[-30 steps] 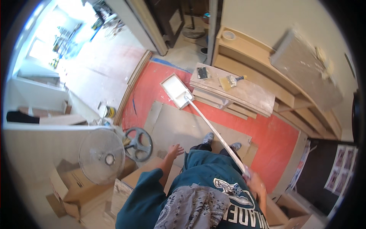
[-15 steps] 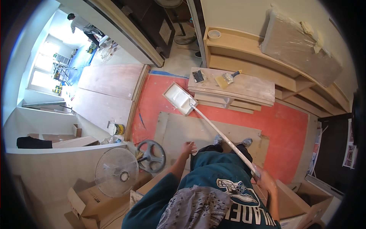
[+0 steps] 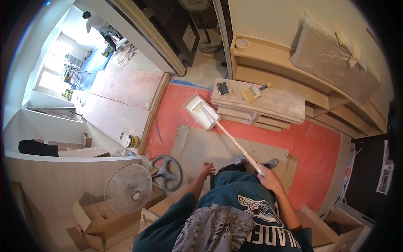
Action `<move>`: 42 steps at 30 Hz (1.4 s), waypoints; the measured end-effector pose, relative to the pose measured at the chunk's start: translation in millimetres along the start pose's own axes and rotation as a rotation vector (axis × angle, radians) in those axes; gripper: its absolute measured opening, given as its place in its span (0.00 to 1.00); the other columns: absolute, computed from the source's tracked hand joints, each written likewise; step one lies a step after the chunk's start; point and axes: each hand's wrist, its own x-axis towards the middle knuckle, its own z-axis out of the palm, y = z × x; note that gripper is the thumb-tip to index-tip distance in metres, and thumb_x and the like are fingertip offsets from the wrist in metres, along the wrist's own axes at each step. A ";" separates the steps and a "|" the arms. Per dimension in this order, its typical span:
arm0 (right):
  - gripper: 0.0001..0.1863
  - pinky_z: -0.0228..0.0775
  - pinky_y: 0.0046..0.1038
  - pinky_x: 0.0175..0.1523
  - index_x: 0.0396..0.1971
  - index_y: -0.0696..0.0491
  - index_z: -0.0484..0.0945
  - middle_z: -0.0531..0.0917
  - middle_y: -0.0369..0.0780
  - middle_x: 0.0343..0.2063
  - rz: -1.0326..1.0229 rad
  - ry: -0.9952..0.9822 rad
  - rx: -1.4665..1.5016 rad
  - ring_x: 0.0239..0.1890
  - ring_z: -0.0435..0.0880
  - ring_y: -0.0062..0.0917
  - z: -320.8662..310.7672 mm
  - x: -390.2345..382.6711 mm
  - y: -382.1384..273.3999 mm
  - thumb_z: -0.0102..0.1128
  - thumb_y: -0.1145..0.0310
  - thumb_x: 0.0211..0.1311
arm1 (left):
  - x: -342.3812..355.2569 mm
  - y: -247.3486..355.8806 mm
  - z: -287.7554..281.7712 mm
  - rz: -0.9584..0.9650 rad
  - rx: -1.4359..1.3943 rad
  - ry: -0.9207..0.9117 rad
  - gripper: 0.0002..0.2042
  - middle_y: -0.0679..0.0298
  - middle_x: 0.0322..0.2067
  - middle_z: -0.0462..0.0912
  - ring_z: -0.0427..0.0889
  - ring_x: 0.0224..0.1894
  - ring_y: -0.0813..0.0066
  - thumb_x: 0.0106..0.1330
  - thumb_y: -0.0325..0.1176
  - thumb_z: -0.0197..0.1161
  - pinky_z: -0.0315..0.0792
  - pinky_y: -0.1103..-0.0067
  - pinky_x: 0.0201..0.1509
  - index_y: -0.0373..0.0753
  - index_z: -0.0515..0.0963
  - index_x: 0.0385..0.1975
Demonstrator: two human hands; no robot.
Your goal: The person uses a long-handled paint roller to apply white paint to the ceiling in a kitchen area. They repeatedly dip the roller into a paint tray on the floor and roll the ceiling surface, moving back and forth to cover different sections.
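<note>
Since the earlier frame, our right hand (image 3: 269, 180) has moved forward with the pole (image 3: 237, 145), and its white end reaches farther into the tray (image 3: 194, 103) on the red floor (image 3: 312, 155), suggesting we're working paint there. Our right grip encircles the pole; our left hand (image 3: 206, 169) hangs loose, fingers apart.

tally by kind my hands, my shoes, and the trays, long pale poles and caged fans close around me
Hands: 2, left hand and right hand
Shoes: 2, left shoe and right shoe
Trays: 1, the white tray
Poles: 1, the pale pole in the right hand
Fans: 1, the caged fan
Total: 7
</note>
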 end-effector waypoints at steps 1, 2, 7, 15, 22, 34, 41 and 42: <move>0.29 0.75 0.41 0.47 0.64 0.50 0.70 0.82 0.59 0.36 0.057 -0.032 -0.028 0.41 0.84 0.52 -0.7 4.7 -3.0 0.60 0.70 0.60 | -0.4 -1.9 -3.5 0.000 -0.004 0.008 0.21 0.53 0.42 0.80 0.85 0.38 0.61 0.69 0.37 0.61 0.84 0.66 0.36 0.32 0.66 0.56; 0.29 0.75 0.39 0.49 0.64 0.51 0.70 0.82 0.59 0.39 0.115 -0.064 -0.055 0.43 0.84 0.51 0.6 10.4 -6.9 0.59 0.70 0.61 | -0.1 -2.8 -5.9 -0.001 -0.008 0.017 0.20 0.54 0.41 0.80 0.85 0.36 0.62 0.69 0.36 0.61 0.84 0.67 0.34 0.33 0.66 0.55; 0.29 0.72 0.38 0.56 0.64 0.54 0.69 0.81 0.58 0.48 0.296 -0.183 -0.097 0.51 0.82 0.50 -46.0 -35.6 -50.8 0.61 0.71 0.62 | -6.9 -3.8 2.6 0.031 -0.049 0.025 0.20 0.53 0.40 0.80 0.85 0.35 0.62 0.69 0.36 0.61 0.84 0.67 0.32 0.30 0.67 0.54; 0.30 0.69 0.33 0.59 0.66 0.53 0.68 0.78 0.57 0.54 0.237 -0.141 0.009 0.56 0.80 0.42 -43.9 -54.2 -39.7 0.60 0.77 0.63 | 87.6 -52.3 -18.6 0.018 -0.503 -0.597 0.15 0.58 0.35 0.81 0.83 0.35 0.60 0.71 0.39 0.59 0.82 0.63 0.41 0.33 0.75 0.45; 0.31 0.73 0.31 0.35 0.65 0.40 0.71 0.78 0.48 0.24 0.195 -0.144 -0.024 0.25 0.78 0.31 -48.0 -55.6 -37.4 0.53 0.79 0.62 | 1.2 54.4 123.9 0.102 -0.244 -0.398 0.25 0.48 0.49 0.77 0.82 0.48 0.52 0.69 0.46 0.61 0.81 0.56 0.47 0.32 0.67 0.55; 0.27 0.73 0.25 0.44 0.63 0.43 0.74 0.85 0.45 0.34 0.162 -0.080 0.033 0.34 0.79 0.21 -89.9 -114.8 -66.2 0.59 0.78 0.64 | 1.5 32.9 193.3 -0.249 -0.324 -0.540 0.17 0.48 0.55 0.73 0.77 0.57 0.49 0.74 0.38 0.52 0.81 0.55 0.55 0.33 0.68 0.56; 0.27 0.73 0.35 0.47 0.65 0.39 0.72 0.83 0.55 0.40 0.454 -0.194 0.257 0.38 0.84 0.38 -31.2 -50.1 2.6 0.58 0.74 0.66 | 44.5 49.4 158.6 -0.193 -0.418 -0.466 0.17 0.48 0.59 0.72 0.77 0.57 0.50 0.73 0.37 0.55 0.81 0.56 0.55 0.35 0.71 0.56; 0.27 0.73 0.35 0.46 0.65 0.38 0.71 0.83 0.56 0.40 0.466 -0.198 0.233 0.38 0.84 0.39 -32.1 -55.3 9.4 0.58 0.74 0.66 | 36.3 59.0 157.5 -0.193 -0.394 -0.418 0.17 0.49 0.61 0.71 0.77 0.57 0.50 0.72 0.36 0.56 0.81 0.56 0.55 0.35 0.71 0.56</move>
